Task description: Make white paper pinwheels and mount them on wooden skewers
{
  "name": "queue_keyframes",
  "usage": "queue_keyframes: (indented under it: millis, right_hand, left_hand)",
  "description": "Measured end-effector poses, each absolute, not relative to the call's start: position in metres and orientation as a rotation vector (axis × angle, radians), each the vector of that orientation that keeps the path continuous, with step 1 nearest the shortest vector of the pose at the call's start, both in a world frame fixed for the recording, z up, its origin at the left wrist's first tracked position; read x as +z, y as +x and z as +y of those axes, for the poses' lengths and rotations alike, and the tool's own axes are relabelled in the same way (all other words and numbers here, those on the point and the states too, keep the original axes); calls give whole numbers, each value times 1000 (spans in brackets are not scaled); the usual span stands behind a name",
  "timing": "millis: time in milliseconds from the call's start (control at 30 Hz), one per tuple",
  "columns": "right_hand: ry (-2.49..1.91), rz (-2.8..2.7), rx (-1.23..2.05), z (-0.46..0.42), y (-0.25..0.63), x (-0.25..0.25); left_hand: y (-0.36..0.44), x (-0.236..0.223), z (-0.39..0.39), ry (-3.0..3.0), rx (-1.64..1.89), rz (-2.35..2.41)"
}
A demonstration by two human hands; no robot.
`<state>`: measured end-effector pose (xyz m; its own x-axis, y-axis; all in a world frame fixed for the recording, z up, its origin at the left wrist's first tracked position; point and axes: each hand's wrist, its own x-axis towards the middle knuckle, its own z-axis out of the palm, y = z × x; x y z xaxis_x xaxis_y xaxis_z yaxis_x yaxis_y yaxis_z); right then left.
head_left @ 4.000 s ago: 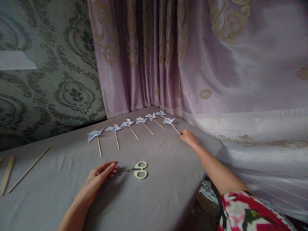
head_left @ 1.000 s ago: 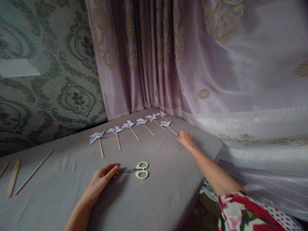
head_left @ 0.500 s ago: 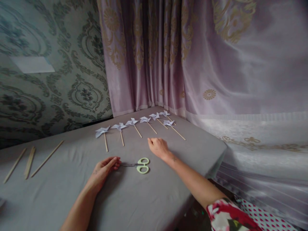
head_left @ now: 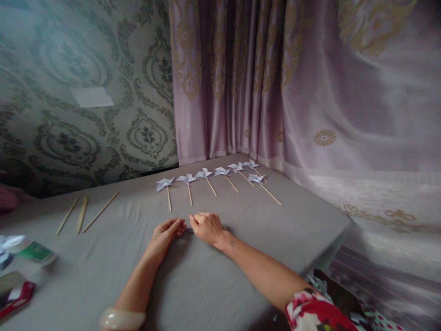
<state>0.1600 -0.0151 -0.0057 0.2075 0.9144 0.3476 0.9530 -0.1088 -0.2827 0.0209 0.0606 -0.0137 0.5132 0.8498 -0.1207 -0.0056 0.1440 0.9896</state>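
Observation:
My left hand (head_left: 168, 233) is closed, thumb and fingertips pressed together beside the dark blade of the scissors. Whatever it pinches is too small to make out. My right hand (head_left: 207, 228) is also closed, just right of the left, its thumb toward those fingertips. It covers most of the scissors (head_left: 224, 227), leaving a bit of the pale green handle and some blade showing. Whether it touches them I cannot tell. Beyond both hands, several white paper pinwheels on sticks lie in a row, with one pinwheel (head_left: 165, 185) at the left end and another pinwheel (head_left: 257, 179) toward the right.
Several wooden sticks (head_left: 81, 214) lie on the left of the grey-covered table (head_left: 103, 266). Nearer, at the left edge, are a white and green bottle (head_left: 34, 251) and a red item (head_left: 20, 296). A patterned wall and a purple curtain (head_left: 227, 92) border the far side.
My right hand has moved left and nearer, over the scissors and close to my left hand. Both hands stay closed. The view has swung left, bringing the bottle and red item in.

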Motion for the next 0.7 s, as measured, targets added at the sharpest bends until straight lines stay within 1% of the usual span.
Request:
queue_keyframes:
  millis: [400,700]
  right_hand:
    - [-1975,-1792,-175,-31,169,-8]
    - [-2018,-1777,-191,-40,170,4]
  left_hand:
    - [21,-15,65,1125,757,896]
    - [18,-18,62,1342,846,1010]
